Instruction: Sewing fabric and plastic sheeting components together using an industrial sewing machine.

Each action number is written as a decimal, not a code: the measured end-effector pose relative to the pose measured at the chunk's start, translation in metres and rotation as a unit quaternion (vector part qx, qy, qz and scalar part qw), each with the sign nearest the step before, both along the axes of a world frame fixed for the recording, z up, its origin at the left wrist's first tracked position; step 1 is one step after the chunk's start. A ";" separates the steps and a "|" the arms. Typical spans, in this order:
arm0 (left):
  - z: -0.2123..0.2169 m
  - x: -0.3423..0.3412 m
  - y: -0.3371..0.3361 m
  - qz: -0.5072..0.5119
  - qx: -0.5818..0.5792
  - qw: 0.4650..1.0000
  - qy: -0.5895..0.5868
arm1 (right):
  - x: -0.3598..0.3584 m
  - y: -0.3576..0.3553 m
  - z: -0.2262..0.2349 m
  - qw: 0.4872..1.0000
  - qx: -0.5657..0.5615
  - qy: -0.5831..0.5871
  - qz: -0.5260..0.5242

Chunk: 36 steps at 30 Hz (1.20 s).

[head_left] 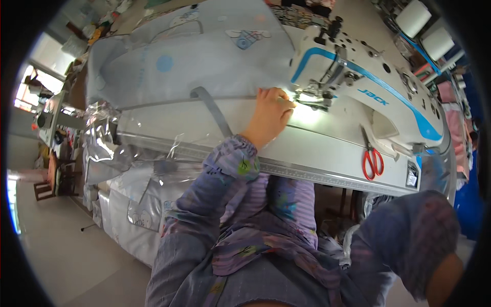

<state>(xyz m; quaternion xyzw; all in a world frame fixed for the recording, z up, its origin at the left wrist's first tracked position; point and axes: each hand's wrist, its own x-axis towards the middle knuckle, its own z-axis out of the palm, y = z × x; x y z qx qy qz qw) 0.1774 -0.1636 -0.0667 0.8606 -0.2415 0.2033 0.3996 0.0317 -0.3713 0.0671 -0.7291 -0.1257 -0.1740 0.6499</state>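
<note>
My left hand point(271, 113) rests on the sewing machine bed just left of the lit presser foot point(313, 102). Its fingers are curled together at the near edge of a large grey fabric piece point(204, 71) with blue printed patches; what they pinch is hidden under them. A narrow grey strip point(212, 110) loops from that edge down toward my left wrist. The white and blue sewing machine point(368, 77) stands to the right of the hand. At the lower right my right arm point(414, 240) is bent back, with only a bit of bare skin past the sleeve; the hand is out of the picture.
Red-handled scissors point(373, 162) lie on the bed at the right. A ruler strip point(286, 170) runs along the table's front edge. Clear plastic point(102, 135) and more grey fabric point(135, 204) hang at the left. White thread cones point(413, 18) stand at the upper right.
</note>
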 end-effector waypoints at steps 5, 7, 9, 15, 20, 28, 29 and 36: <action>0.016 -0.062 0.004 -0.017 -0.075 0.997 -0.011 | -0.007 0.008 0.000 0.998 0.013 0.029 0.051; 0.023 -0.085 0.026 0.089 -0.003 0.995 -0.041 | -0.015 0.007 0.001 0.996 0.013 0.051 0.071; 0.046 -0.102 0.054 0.179 0.049 0.982 -0.038 | -0.030 0.000 0.004 0.993 0.009 0.083 0.082; 0.041 -0.098 0.101 0.323 0.156 0.932 0.048 | -0.035 0.030 -0.007 0.988 0.053 0.097 0.105; 0.044 -0.091 0.128 0.249 0.160 0.942 0.161 | -0.045 0.032 -0.006 0.978 0.062 0.133 0.145; 0.128 -0.079 0.324 0.047 -0.648 0.743 -0.165 | -0.035 0.049 0.005 0.954 0.053 0.178 0.237; 0.118 -0.103 0.360 0.148 -0.636 0.741 -0.156 | -0.031 0.054 0.003 0.946 0.058 0.183 0.263; -0.061 -0.230 0.469 0.477 -0.631 0.606 -0.083 | -0.033 0.140 -0.209 0.729 0.130 0.546 0.391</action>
